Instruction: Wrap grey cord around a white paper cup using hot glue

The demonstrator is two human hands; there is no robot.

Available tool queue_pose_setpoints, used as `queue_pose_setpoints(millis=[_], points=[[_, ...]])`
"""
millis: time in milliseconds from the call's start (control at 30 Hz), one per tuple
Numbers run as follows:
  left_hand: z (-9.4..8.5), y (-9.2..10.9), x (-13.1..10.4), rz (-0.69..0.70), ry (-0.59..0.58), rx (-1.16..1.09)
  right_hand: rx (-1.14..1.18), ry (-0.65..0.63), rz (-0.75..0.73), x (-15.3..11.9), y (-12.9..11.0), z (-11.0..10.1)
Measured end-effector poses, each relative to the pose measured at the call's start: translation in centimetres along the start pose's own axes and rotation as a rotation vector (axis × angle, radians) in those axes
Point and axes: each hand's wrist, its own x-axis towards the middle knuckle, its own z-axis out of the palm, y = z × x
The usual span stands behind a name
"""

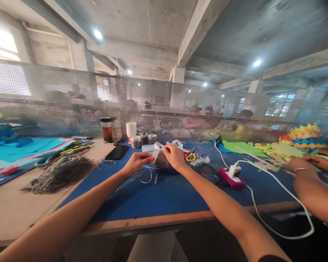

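Above the blue mat (153,198), my left hand (138,162) pinches the lower left end of a white strip (156,154). My right hand (175,156) has its fingers closed at the upper right of the same piece, near the strip's curved top. Between the two hands is a brownish-grey wound bundle (161,159), partly hidden by my right hand. A thin white cord (147,182) loops down onto the mat below my left hand.
A grey yarn pile (60,174), a black phone (117,152), a dark jar (107,130) and cups (136,141) stand left. Yellow-handled scissors (190,157) and a magenta power strip (232,179) with a white cable lie right. Another person's hands (303,164) are at far right.
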Motion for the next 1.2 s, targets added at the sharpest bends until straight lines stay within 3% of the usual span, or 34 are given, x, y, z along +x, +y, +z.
queue_pose_setpoints(millis=[133,300,433,767,1200], points=[[-0.3,-0.3,0.3,-0.074,0.086,-0.128,0.032,0.030,-0.048,-0.3,-0.6,-0.6],[-0.6,-0.4,0.6,-0.119,0.162,-0.314,0.069,-0.053,-0.051,-0.9,-0.7,-0.2],[-0.7,-0.7,0.7,-0.141,0.139,-0.365,0.108,-0.087,-0.047,-1.1,-0.3,0.1],[-1.5,-1.6,1.1,-0.195,0.159,-0.543,0.146,-0.033,-0.162,-1.5,-0.9,0.0],[-1.7,-2.0,1.2,-0.184,0.158,-0.524,0.125,0.030,-0.292,-1.5,-1.1,-0.3]])
